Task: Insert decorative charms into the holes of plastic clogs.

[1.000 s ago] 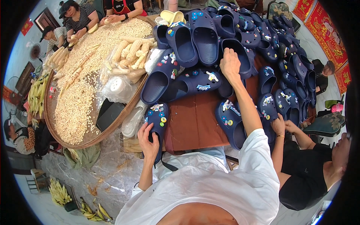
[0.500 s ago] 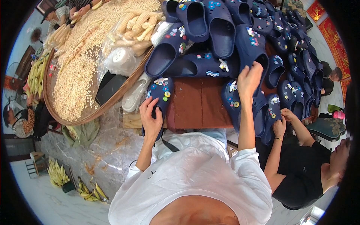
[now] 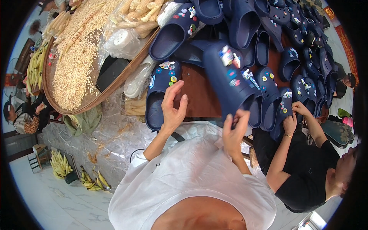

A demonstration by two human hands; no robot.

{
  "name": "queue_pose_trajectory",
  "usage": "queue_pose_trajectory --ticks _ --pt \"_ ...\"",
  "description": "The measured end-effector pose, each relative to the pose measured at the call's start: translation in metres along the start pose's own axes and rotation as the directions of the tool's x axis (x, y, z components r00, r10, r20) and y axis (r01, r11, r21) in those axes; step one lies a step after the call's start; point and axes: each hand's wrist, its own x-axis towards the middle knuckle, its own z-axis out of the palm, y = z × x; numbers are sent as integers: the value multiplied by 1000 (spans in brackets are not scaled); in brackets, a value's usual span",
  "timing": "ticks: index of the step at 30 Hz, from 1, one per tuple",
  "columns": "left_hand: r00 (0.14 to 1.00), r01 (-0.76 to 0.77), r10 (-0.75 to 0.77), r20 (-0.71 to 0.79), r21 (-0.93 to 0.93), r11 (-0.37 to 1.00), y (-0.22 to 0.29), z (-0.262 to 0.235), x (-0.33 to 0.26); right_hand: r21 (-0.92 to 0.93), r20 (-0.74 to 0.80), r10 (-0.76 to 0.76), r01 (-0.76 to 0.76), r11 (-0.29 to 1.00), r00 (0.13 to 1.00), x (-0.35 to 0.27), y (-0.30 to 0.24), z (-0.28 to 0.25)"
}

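Note:
My right hand (image 3: 233,132) grips the heel end of a large navy clog (image 3: 229,78) studded with coloured charms and holds it tilted above the brown table (image 3: 199,96). Over at the table's near edge, my left hand (image 3: 174,107) holds the right side of a second navy clog (image 3: 158,92), fingers loosely spread along its rim. That clog also carries charms near its toe. A big heap of navy clogs (image 3: 268,34) covers the table beyond both hands.
A person in black (image 3: 306,165) sits at my right, with both hands (image 3: 292,119) on clogs. A round woven tray (image 3: 76,61) of pale kernels and corn cobs lies at left, next to plastic bags (image 3: 122,38). Bananas (image 3: 61,165) sit on the marble floor.
My right hand has come back from the far heap, bringing a large navy clog toward my chest. The left hand has stayed on its clog at the table's edge.

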Motion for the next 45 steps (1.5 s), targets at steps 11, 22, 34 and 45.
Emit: queue_pose_trajectory --ticks 11,22,34,45 --pt "944 25 -28 328 14 1000 12 22 -27 -6 554 -82 102 995 828 -52 31 12" --pt "967 22 -71 244 199 980 -14 33 -8 156 539 -67 -22 988 840 -27 32 66" --pt "988 65 -115 107 385 921 -29 36 13 156 444 337 -442 883 830 63 91 74" --pt "964 152 -231 133 438 886 -36 38 29 -5 501 204 -233 972 841 76 83 73"
